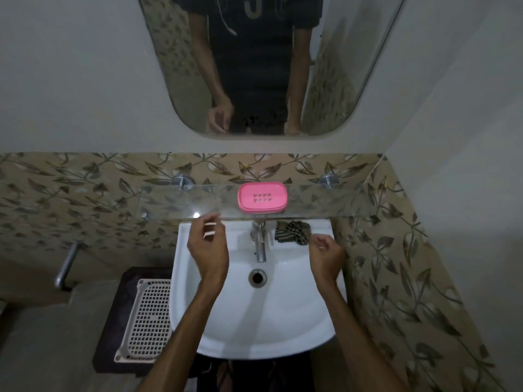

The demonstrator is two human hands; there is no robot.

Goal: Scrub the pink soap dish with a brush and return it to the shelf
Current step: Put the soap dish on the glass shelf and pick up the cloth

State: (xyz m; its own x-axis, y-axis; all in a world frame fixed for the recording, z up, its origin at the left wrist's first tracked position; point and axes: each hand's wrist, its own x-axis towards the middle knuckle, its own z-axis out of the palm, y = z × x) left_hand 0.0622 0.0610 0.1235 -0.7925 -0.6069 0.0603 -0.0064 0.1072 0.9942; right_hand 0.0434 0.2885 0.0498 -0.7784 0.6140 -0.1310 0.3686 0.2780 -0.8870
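Pink soap dish (262, 197) lies flat, centred on glass shelf (169, 199).

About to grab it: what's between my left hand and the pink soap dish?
Only bare glass shelf separates the left hand from the pink soap dish, per the head view.

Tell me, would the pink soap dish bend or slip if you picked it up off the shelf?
The pink soap dish looks like moulded plastic, so it is probably stiff and light. Its glossy rim may feel slippery, more so when wet. It lies flat on the smooth glass shelf, so a push would likely slide it, not tip it.
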